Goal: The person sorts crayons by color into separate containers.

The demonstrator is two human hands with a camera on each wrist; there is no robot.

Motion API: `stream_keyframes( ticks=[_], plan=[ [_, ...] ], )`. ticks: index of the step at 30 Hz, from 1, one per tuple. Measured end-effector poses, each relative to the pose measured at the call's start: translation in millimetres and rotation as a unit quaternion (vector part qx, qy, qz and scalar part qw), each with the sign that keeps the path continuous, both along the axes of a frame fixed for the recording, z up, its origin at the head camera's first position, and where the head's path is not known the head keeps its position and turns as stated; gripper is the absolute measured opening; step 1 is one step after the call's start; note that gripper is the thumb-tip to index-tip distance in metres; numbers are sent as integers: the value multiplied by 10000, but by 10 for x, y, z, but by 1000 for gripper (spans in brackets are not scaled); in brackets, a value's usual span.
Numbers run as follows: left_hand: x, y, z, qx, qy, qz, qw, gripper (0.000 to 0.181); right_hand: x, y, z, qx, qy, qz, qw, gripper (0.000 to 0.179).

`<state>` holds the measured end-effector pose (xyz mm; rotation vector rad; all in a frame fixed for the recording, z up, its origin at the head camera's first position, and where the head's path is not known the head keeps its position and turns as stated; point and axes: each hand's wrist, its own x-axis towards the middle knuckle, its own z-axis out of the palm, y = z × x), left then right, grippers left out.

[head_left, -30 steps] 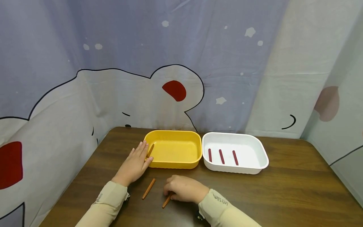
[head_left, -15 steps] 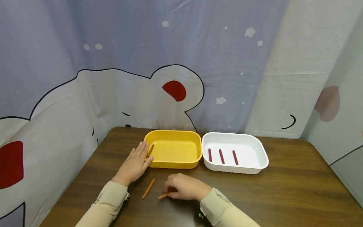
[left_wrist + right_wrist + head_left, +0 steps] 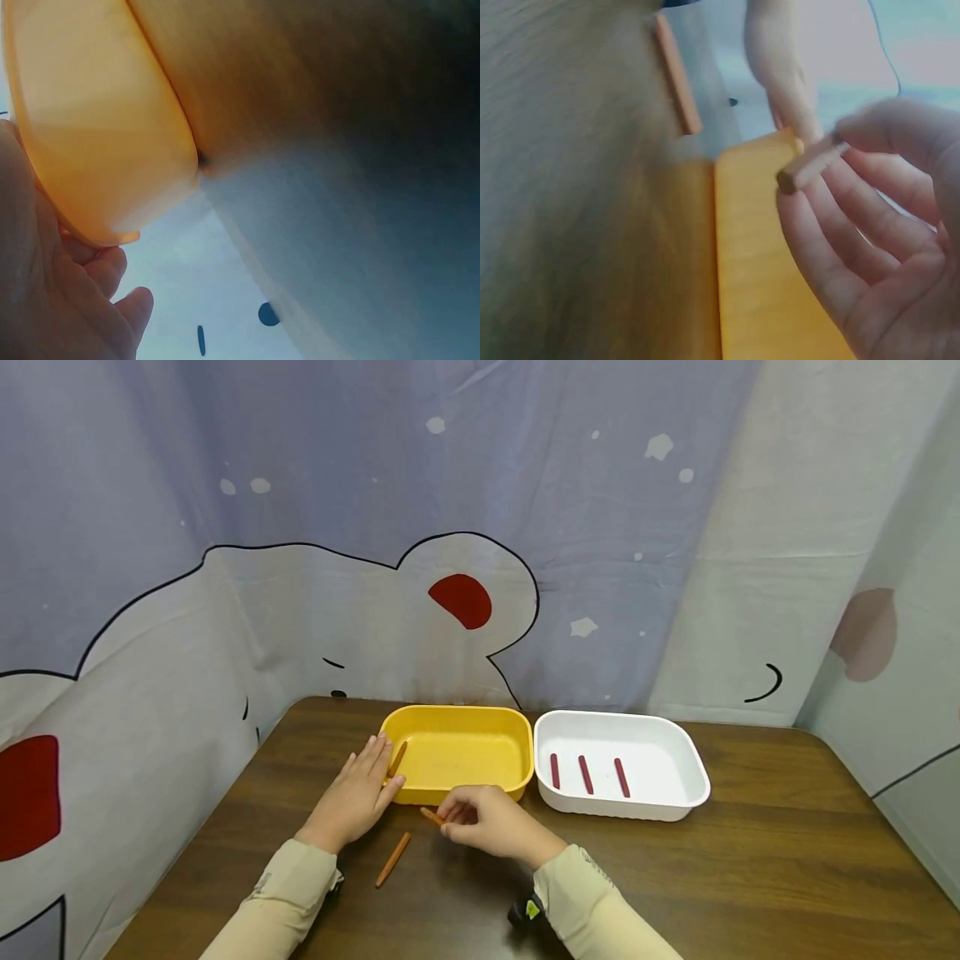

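My right hand (image 3: 491,820) pinches a short orange crayon-like stick (image 3: 431,816) between thumb and fingertips, just in front of the yellow tray (image 3: 465,756). In the right wrist view the held stick (image 3: 810,165) shows a blunt, flat end. My left hand (image 3: 351,797) rests along the tray's left rim with fingers extended; the left wrist view has the fingers (image 3: 109,270) right at that rim. Inside the tray, beside the left fingers, leans another orange stick (image 3: 397,760). A third orange stick (image 3: 393,860) lies on the table between the two forearms.
To the right of the yellow tray stands a white tray (image 3: 667,768), close against it. Three dark red sticks (image 3: 586,774) lie in a row inside it. Both trays sit on a brown wooden table (image 3: 787,827), with a printed curtain (image 3: 600,527) behind.
My right hand has lifted the orange stick from the table and moved it forward to the yellow tray's front side, turning it on the way. The left hand stays put.
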<state>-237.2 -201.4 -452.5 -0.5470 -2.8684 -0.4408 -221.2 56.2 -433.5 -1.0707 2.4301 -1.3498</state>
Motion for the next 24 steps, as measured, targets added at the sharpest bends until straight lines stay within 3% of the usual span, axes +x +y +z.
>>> stream_keyframes(
  ticks=[12,18,24],
  plan=[
    [-3,1,-3,-13,17,-9,10000,67,-163,-16,115,-853,-475,-1363,9858,11],
    [-5,1,-2,-31,-32,15,10000,67,-315,-78,141,-1516,-1078,-1697,9678,15],
    [0,6,7,-48,-71,40,10000,68,-473,-129,180,-1577,-1508,-2001,9552,18]
  ],
)
